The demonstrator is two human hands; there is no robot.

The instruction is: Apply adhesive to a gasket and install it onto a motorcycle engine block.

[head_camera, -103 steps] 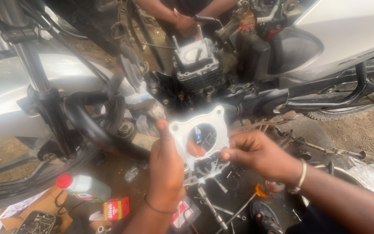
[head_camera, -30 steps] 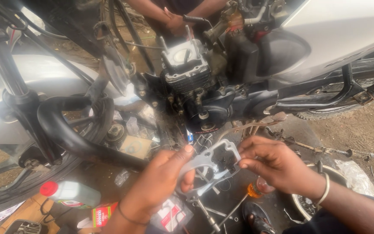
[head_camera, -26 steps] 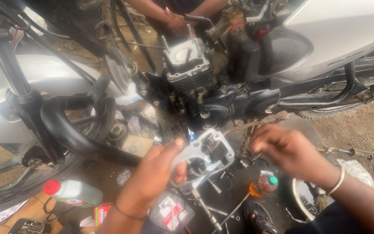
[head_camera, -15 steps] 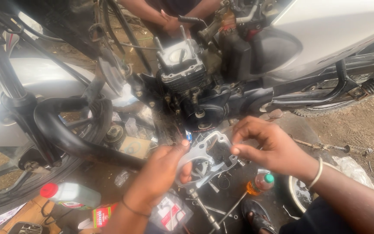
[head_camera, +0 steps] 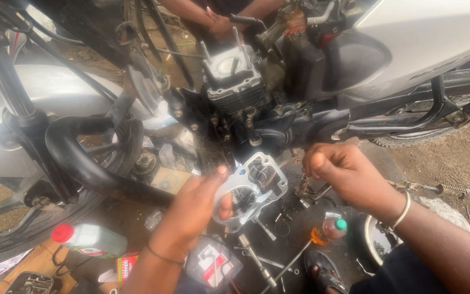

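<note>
My left hand (head_camera: pixel 194 209) holds a flat silver metal gasket (head_camera: pixel 252 190) with a large round hole, thumb and fingers pinching its left edge. My right hand (head_camera: pixel 346 174) hovers just right of the gasket, its fingers curled together; whether something small sits in them I cannot tell. Above both hands stands the motorcycle engine with its open cylinder (head_camera: pixel 230 73) and four studs sticking up. The motorcycle's black frame and silver body panels surround it.
Another person's hands (head_camera: pixel 221 24) rest behind the engine at the top. On the ground lie a red-capped bottle (head_camera: pixel 88 238), a small orange bottle with green cap (head_camera: pixel 327 231), loose tools and bolts (head_camera: pixel 257 256), a packet (head_camera: pixel 211 267), and the front wheel (head_camera: pixel 55 218) at left.
The gasket has come down from upright and face-on to a tilted position lower over the tools. My right hand let go of it, moved off right, then came back beside it.
</note>
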